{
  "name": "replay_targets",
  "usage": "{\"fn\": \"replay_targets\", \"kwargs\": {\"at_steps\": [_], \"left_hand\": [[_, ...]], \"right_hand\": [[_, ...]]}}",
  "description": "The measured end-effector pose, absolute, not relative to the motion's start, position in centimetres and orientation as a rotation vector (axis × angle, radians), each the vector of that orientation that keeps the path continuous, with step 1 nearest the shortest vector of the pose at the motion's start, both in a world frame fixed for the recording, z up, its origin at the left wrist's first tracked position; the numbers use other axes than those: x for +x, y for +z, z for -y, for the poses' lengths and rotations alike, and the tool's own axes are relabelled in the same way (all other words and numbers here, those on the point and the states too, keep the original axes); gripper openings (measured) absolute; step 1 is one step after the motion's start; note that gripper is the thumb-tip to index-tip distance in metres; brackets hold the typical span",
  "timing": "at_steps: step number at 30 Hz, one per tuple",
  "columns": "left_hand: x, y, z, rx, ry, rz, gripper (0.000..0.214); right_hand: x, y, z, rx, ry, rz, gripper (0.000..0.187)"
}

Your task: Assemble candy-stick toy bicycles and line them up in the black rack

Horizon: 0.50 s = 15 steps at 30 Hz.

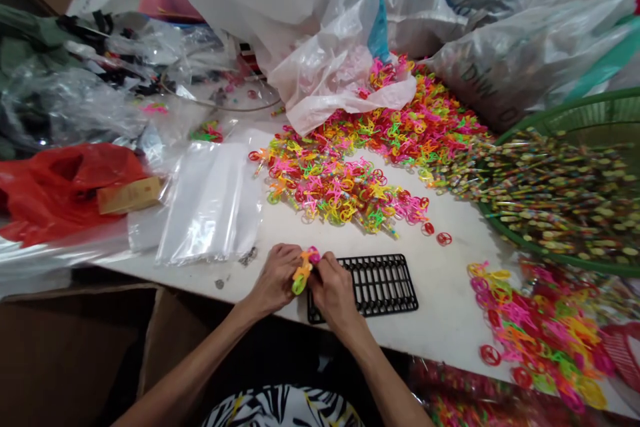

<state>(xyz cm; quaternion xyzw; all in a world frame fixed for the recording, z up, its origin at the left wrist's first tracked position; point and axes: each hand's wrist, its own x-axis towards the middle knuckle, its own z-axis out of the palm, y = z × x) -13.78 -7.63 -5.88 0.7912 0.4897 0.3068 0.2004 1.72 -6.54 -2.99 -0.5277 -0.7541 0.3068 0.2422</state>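
Note:
My left hand point(275, 277) and my right hand point(333, 290) are pressed together at the near edge of a white table point(450, 307). Both are closed on a small cluster of coloured plastic toy pieces point(303, 268), orange, pink and green. My right hand rests over the left end of a black plastic grid rack point(383, 283) that lies flat on the table. A big heap of neon plastic propeller pieces point(350, 173) spreads across the table behind the hands.
A green basket point(550, 250) at the right holds several candy-filled sticks point(550, 187). More neon pieces point(540, 330) lie at the near right. A stack of clear bags point(210, 203), a red plastic bag point(60, 190) and large plastic sacks point(500, 60) crowd the left and back.

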Motion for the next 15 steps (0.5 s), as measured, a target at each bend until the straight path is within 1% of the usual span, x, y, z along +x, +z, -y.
{"fn": "replay_targets", "kwargs": {"at_steps": [2,5,7,8,10,12,15], "left_hand": [[-13.8,-5.8,7.6,2.231,0.832,-1.352,0.018],[-13.7,-5.7,7.4,2.247,0.796,-1.359,0.032],[-13.5,-5.8,7.2,2.258,0.796,-1.37,0.033],[-13.4,-5.9,7.1,2.261,0.813,-1.382,0.028],[-13.0,-6.2,6.8,2.258,0.874,-1.407,0.018],[-12.8,-6.4,6.6,2.257,0.929,-1.404,0.014],[-12.6,-6.6,6.2,2.286,0.963,-1.369,0.016]], "right_hand": [[1.7,-2.9,6.7,-1.446,0.831,2.15,0.016],[3.8,-2.5,5.4,-1.312,1.053,2.122,0.016],[6.6,-1.6,3.3,-1.328,1.07,2.037,0.017],[8.1,-1.1,2.1,-1.427,0.978,2.002,0.018],[10.9,0.0,-0.6,-1.755,0.624,2.02,0.018],[12.7,0.8,-2.7,-2.044,0.381,2.12,0.018],[13.8,1.0,-3.7,-2.165,0.296,2.261,0.019]]}}
